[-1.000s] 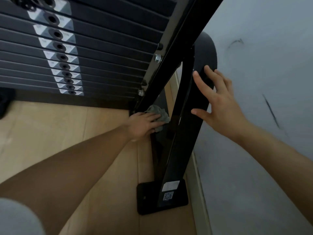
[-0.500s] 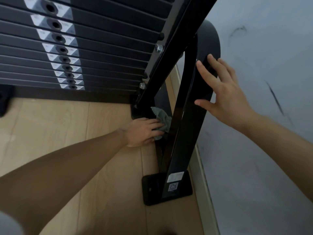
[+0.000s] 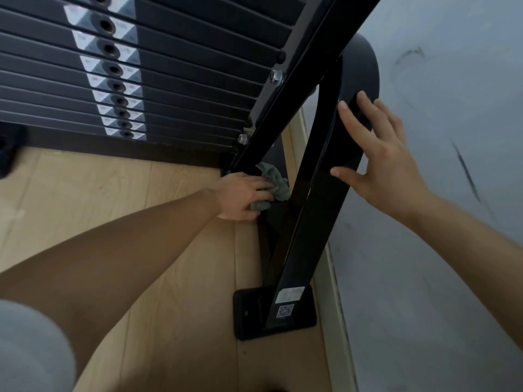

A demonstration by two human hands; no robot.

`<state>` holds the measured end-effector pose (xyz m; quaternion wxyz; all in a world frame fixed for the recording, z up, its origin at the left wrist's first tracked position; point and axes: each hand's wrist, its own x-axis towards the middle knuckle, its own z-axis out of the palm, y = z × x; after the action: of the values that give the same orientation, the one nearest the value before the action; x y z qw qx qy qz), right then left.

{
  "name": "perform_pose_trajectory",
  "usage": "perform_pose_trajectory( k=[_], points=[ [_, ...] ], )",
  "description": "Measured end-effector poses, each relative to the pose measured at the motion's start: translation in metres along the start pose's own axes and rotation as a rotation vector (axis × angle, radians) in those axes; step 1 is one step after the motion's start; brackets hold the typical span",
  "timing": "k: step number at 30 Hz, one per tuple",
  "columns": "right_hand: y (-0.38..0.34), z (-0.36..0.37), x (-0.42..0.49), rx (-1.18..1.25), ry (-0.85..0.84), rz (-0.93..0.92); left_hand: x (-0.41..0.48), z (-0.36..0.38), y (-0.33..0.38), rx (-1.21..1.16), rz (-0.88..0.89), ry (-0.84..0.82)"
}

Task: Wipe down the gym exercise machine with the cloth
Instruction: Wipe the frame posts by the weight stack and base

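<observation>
Bunched in the curled fingers of the left hand, the grey-green cloth is pressed low against the machine frame — right where its black upright meets the floor, just beside the slanted leg. The right hand rests flat on that leg higher up, fingers straight and spread. The weight stack stands along the far edge of the wooden floor. The leg's foot plate sits at the floor's right edge — close to the grey wall.
</observation>
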<state>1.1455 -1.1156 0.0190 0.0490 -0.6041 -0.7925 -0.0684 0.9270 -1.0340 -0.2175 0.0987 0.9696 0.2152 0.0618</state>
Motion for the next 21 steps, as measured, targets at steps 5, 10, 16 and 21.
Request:
perform_pose_trajectory(
  k=[5,10,16,21],
  points=[
    [0.001,0.000,0.001,-0.012,-0.005,-0.002,0.014,-0.004,-0.007,-0.035,-0.122,-0.037],
    [-0.001,0.000,-0.001,-0.003,-0.003,-0.002,0.010,-0.005,0.006,-0.043,-0.151,-0.086],
    [-0.003,-0.001,-0.001,0.000,-0.005,0.001,-0.019,0.006,0.032,0.027,0.035,-0.069],
    [-0.002,-0.002,-0.002,-0.009,-0.008,-0.004,-0.034,0.012,0.052,0.043,0.221,-0.127]
  ],
)
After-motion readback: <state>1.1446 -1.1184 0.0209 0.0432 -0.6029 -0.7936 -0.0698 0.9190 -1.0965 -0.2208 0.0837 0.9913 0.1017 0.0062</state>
